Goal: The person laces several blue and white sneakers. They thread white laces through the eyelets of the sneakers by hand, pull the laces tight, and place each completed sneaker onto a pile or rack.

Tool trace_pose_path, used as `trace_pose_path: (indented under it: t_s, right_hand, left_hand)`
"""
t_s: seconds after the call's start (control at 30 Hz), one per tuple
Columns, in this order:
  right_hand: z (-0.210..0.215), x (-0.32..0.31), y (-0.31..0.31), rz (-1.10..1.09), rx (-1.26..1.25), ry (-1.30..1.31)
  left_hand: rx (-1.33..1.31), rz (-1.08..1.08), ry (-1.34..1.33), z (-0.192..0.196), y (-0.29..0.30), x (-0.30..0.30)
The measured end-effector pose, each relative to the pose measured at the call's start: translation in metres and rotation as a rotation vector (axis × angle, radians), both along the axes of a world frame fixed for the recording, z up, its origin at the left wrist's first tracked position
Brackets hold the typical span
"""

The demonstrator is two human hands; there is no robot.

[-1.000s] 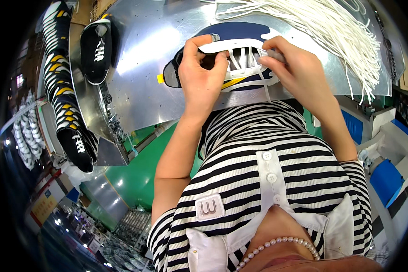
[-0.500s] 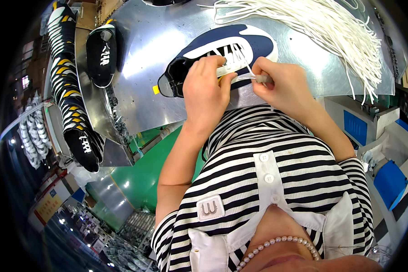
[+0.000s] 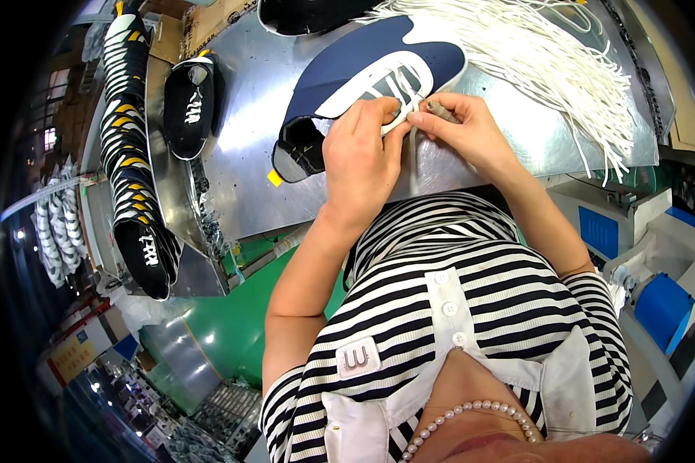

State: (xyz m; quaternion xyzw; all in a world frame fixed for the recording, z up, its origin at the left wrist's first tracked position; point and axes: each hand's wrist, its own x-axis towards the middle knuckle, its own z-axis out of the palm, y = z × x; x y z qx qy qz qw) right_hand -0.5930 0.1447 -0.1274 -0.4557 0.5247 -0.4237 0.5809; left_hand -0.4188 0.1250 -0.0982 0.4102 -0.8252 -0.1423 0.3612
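Note:
A navy and white shoe upper [image 3: 340,71] lies tilted on the metal table, its dark heel opening towards the left. My left hand [image 3: 359,158] is closed on the near edge of its white lacing panel, fingers curled over. White shoelace [image 3: 404,83] crosses the panel in several strands. With thumb and fingers pressed together, my right hand [image 3: 475,133] pinches the lace close to the left fingertips. A brownish wrap [image 3: 442,113] covers one right finger. The exact spot where the lace meets the panel is hidden by my fingers.
A heap of loose white laces [image 3: 540,85] covers the far right of the metal table [image 3: 243,189]. Left of me lie a black laced upper [image 3: 191,116] and a long nested row of uppers [image 3: 135,177]. Another dark piece [image 3: 305,17] sits at the far edge.
The shoe upper has tipped, showing more of its navy far side. My right hand has moved left and closer to my left hand, and the view has shifted slightly.

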Motion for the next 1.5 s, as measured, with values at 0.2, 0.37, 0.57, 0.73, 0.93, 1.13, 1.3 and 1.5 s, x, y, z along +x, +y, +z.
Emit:
trace_pose_path:
  t_s: [0.2,0.37,0.57,0.73,0.93,1.13,1.3,1.5]
  right_hand:
    - [-0.001,-0.001,0.044,0.371,0.090,-0.060]
    - [-0.001,0.001,0.013,0.033,-0.203,-0.031]
    - [-0.019,0.010,-0.026,-0.185,-0.345,0.156]
    - [-0.032,0.018,-0.032,-0.282,-0.355,0.093]
    - [-0.031,0.016,-0.031,-0.329,-0.373,0.092]
    - [-0.016,0.000,0.020,-0.053,-0.186,0.277]
    - [-0.017,0.000,0.019,-0.025,-0.196,0.322]
    - [-0.024,0.010,0.015,-0.081,-0.177,0.228]
  left_hand:
    - [0.069,0.021,-0.034,0.005,-0.009,0.011]
    - [0.231,0.005,-0.271,-0.017,-0.023,0.020]
    - [0.422,-0.103,-0.196,-0.016,-0.033,0.022]
    - [0.397,-0.051,-0.178,-0.021,-0.032,0.016]
    - [0.291,0.016,-0.238,-0.027,-0.033,0.010]
    - [0.253,-0.028,-0.189,-0.031,-0.035,0.014]
    - [0.262,-0.084,-0.137,-0.034,-0.038,0.018]
    - [0.261,-0.162,-0.070,-0.032,-0.026,0.015]
